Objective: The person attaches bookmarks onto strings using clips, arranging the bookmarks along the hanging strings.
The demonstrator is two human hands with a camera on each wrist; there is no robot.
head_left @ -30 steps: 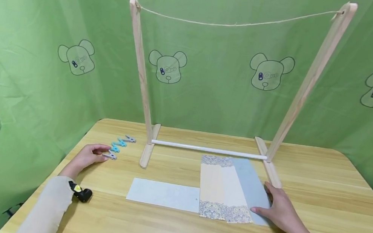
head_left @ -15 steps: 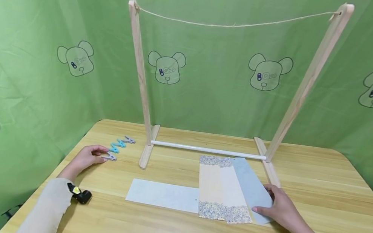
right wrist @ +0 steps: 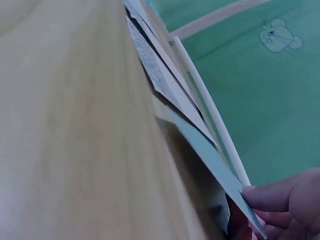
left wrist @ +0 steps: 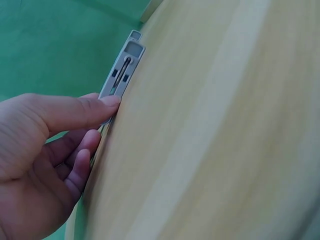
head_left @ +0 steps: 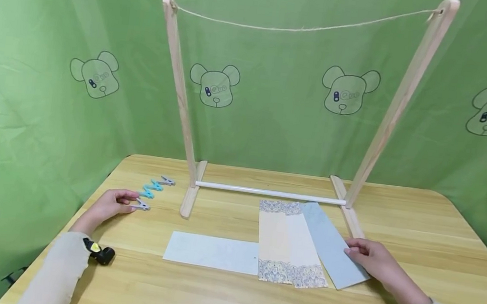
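Note:
On the left of the table, my left hand [head_left: 110, 205] pinches one end of a grey clothespin [left wrist: 122, 70] between thumb and fingers. Two turquoise clothespins [head_left: 147, 193] and another grey clothespin [head_left: 167, 180] lie in a row just beyond it. At the right, my right hand [head_left: 376, 262] pinches the right edge of a blue-grey card [head_left: 329, 245]. In the right wrist view this card [right wrist: 212, 162] tilts, its held edge raised over the table. Two cream cards with lace-patterned ends [head_left: 273, 237] overlap beside it. A pale blue card [head_left: 210, 252] lies crosswise to their left.
Behind the cards stands a wooden frame with a left post [head_left: 180, 91] and a right post [head_left: 401, 109]. A white rod [head_left: 266, 192] joins them low down, and a sagging string [head_left: 274, 29] spans their tops. Green cloth [head_left: 272, 130] with bear heads hangs behind the table [head_left: 210, 302].
My right hand has lifted the blue-grey card's right edge and drawn it outward, away from the cream cards. My left hand has stayed at the grey clothespin.

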